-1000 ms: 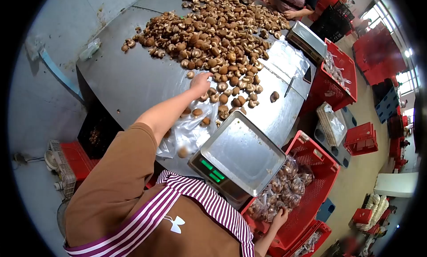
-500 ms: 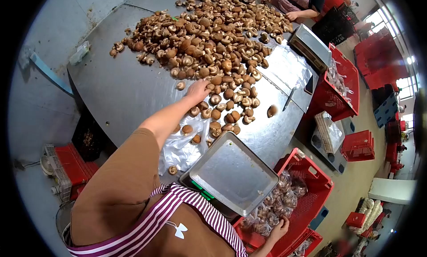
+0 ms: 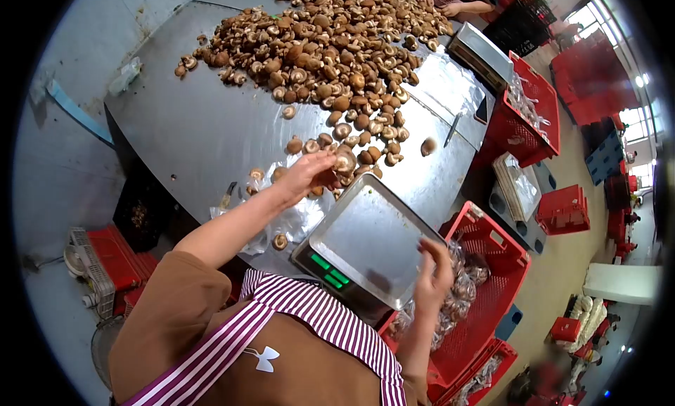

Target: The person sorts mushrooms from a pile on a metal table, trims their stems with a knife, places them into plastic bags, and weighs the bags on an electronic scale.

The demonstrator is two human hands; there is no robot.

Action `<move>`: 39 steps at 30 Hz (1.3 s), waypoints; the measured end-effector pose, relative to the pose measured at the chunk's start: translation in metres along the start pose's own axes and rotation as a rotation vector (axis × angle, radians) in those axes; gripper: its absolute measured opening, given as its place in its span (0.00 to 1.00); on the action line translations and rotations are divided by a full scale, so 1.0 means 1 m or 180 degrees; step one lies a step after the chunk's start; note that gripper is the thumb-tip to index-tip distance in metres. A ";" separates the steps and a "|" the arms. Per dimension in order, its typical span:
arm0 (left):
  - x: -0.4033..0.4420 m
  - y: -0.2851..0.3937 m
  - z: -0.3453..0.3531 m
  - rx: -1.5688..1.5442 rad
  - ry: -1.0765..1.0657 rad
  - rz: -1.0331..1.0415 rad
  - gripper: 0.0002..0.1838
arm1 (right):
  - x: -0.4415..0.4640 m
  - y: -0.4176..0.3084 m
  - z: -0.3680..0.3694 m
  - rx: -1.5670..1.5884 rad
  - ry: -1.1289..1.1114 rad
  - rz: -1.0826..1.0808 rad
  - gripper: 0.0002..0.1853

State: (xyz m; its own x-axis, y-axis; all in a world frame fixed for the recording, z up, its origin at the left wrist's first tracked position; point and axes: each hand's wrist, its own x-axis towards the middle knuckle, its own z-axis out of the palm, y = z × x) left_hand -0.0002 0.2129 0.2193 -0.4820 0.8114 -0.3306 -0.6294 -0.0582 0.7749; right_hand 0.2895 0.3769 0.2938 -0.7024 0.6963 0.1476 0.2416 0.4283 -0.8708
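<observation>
My left hand (image 3: 314, 174) is closed around a brown mushroom (image 3: 344, 160) at its fingertips, above the near edge of the loose pile (image 3: 316, 47). Below it, a clear plastic bag (image 3: 299, 220) lies on the metal table with a few mushrooms on and around it. My right hand (image 3: 432, 269) is open, fingers apart, over the right edge of the scale's bare metal tray (image 3: 373, 237). Green digits glow on the scale's display (image 3: 329, 270). Bagged mushrooms (image 3: 460, 290) sit in a red crate (image 3: 503, 265) beside my right hand.
A second scale (image 3: 481, 51), a pen (image 3: 452, 130) and a phone (image 3: 481, 111) are on the table's right side. Another red crate (image 3: 524, 128) holds bags. Across the table, a co-worker's hand (image 3: 450, 9) is near the pile. A knife (image 3: 228, 195) lies left of the bag.
My left hand has come back from the pile towards me with a mushroom. My right hand has left the bagged mushrooms in the crate and risen to the scale's edge.
</observation>
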 end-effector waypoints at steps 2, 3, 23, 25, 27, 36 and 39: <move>-0.027 -0.004 0.024 0.0089 -0.0095 -0.0033 0.14 | 0.010 -0.030 0.039 0.0214 -0.0299 -0.0371 0.19; -0.041 -0.007 0.034 0.0182 -0.0105 -0.0129 0.15 | 0.013 -0.050 0.056 0.0158 -0.0372 -0.0472 0.22; -0.113 -0.003 0.054 0.0591 -0.0113 0.0817 0.18 | 0.000 -0.058 0.108 0.1487 -0.1060 0.0102 0.14; -0.113 -0.002 0.053 0.0398 -0.0079 0.0765 0.16 | 0.000 -0.065 0.106 0.0881 -0.0738 -0.0094 0.15; -0.114 -0.001 0.050 0.0227 -0.0061 0.0710 0.14 | 0.002 -0.079 0.102 0.0937 -0.0690 -0.0239 0.15; -0.117 0.006 0.056 0.0262 -0.0294 0.0687 0.14 | 0.016 -0.086 0.088 0.0129 -0.1028 -0.1149 0.10; -0.117 0.002 0.053 0.0084 -0.0447 0.0594 0.15 | 0.016 -0.081 0.090 0.0411 -0.1118 -0.0915 0.06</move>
State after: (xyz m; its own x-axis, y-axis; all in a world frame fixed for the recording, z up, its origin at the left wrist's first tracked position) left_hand 0.0875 0.1489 0.2881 -0.4979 0.8610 -0.1035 -0.5202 -0.2011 0.8300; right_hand 0.1986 0.3016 0.3245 -0.9180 0.3133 0.2431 -0.0657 0.4845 -0.8723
